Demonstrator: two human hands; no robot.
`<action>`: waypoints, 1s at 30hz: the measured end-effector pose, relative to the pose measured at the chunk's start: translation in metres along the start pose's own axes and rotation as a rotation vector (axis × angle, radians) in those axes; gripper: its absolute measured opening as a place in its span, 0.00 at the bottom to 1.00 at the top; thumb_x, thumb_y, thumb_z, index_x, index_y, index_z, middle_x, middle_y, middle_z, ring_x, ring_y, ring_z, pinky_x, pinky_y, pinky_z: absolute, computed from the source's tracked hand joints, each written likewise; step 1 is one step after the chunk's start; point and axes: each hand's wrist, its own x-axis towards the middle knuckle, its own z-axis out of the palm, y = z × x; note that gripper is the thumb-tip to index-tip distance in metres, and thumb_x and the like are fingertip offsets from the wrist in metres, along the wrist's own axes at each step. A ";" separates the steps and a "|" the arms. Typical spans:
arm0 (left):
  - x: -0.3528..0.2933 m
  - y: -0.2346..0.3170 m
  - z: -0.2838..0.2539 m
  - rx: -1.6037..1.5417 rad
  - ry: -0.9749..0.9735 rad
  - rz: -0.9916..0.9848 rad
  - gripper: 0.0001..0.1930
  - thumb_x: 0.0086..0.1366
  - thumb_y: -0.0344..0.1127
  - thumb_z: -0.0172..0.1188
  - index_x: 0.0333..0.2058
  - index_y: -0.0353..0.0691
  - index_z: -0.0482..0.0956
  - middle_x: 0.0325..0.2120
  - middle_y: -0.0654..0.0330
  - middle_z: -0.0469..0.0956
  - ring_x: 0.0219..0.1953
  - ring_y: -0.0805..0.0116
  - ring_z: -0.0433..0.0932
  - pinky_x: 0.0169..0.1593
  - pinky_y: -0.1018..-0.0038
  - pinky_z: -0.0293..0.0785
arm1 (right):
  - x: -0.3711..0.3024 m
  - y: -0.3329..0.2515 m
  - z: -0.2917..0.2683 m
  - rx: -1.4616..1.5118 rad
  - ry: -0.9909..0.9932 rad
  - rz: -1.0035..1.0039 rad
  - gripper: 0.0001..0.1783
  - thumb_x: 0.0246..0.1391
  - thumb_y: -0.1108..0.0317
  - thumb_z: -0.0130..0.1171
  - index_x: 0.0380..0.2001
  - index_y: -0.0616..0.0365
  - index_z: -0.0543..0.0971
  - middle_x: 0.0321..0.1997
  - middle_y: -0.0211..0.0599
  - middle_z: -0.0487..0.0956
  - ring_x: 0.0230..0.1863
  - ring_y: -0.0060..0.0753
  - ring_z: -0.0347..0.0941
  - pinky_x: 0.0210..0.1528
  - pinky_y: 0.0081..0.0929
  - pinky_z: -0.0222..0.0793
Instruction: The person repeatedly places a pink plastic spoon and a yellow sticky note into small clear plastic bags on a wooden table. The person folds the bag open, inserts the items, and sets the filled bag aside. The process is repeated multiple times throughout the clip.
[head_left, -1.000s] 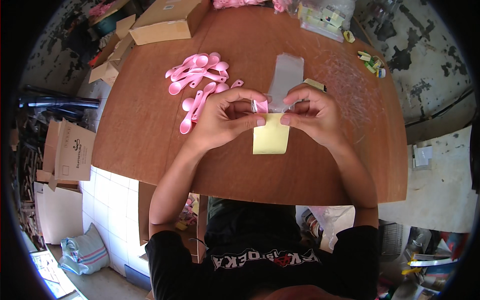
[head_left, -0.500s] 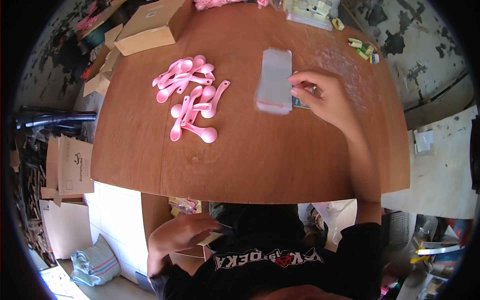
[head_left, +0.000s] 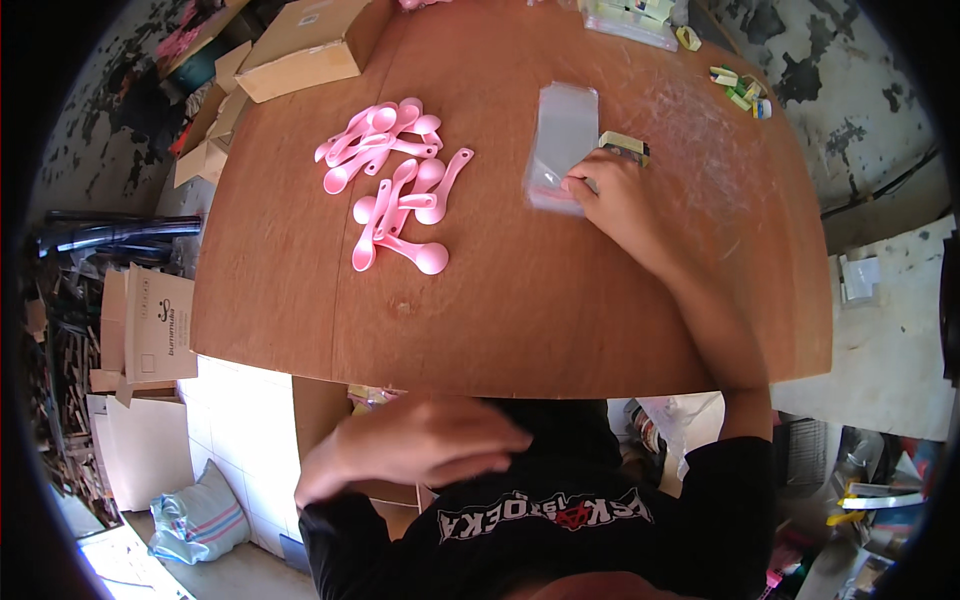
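Observation:
A stack of clear plastic bags point(head_left: 567, 125) lies on the brown table right of centre. My right hand point(head_left: 615, 192) is over its lower right corner, thumb and forefinger pinched on the edge of the top plastic bag. Just beyond those knuckles, small printed cards point(head_left: 626, 146) with yellow edges are partly covered by the hand. In front of the table edge, over my lap, my left hand point(head_left: 425, 440) is smeared by motion; whether it holds anything does not show. Pink plastic spoons point(head_left: 400, 185) lie in two loose heaps left of the bags.
A cardboard box point(head_left: 305, 50) stands at the far left of the table point(head_left: 500, 330). At the far right are a clear plastic tray point(head_left: 630, 25), small yellow-green pieces point(head_left: 740, 90) and crumpled clear film point(head_left: 700, 140). An open carton point(head_left: 370, 400) sits below the front edge.
My right hand has moved nearer and onto the bags' lower corner, closing on it and uncovering the cards. My left hand has risen from the carton and shifted right. The view has shifted slightly.

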 end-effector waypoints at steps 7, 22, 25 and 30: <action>0.109 -0.108 -0.031 0.271 0.593 -0.097 0.23 0.55 0.18 0.56 0.51 0.36 0.75 0.44 0.48 0.77 0.46 0.50 0.75 0.51 0.62 0.69 | 0.001 -0.011 -0.015 0.028 0.120 -0.133 0.06 0.55 0.66 0.61 0.31 0.55 0.83 0.36 0.34 0.81 0.35 0.44 0.78 0.36 0.40 0.73; 0.115 -0.163 -0.021 -0.427 0.681 -0.234 0.10 0.65 0.26 0.62 0.43 0.28 0.80 0.41 0.57 0.82 0.41 0.74 0.81 0.44 0.76 0.80 | -0.012 0.022 -0.067 -0.158 -0.199 -0.099 0.11 0.51 0.64 0.64 0.36 0.57 0.83 0.41 0.43 0.81 0.42 0.50 0.78 0.42 0.41 0.73; 0.117 -0.158 -0.022 -0.610 0.669 -0.255 0.11 0.65 0.27 0.63 0.45 0.30 0.78 0.39 0.58 0.82 0.42 0.74 0.81 0.46 0.76 0.80 | -0.026 0.026 -0.059 -0.214 -0.193 -0.041 0.12 0.50 0.64 0.65 0.37 0.56 0.83 0.43 0.44 0.80 0.44 0.52 0.77 0.44 0.41 0.74; 0.112 -0.155 -0.026 -0.542 0.659 -0.275 0.14 0.64 0.27 0.63 0.47 0.32 0.76 0.38 0.57 0.83 0.42 0.72 0.81 0.47 0.75 0.80 | -0.027 0.027 -0.054 -0.191 -0.152 -0.009 0.12 0.50 0.65 0.65 0.38 0.55 0.83 0.45 0.41 0.81 0.42 0.51 0.78 0.44 0.41 0.75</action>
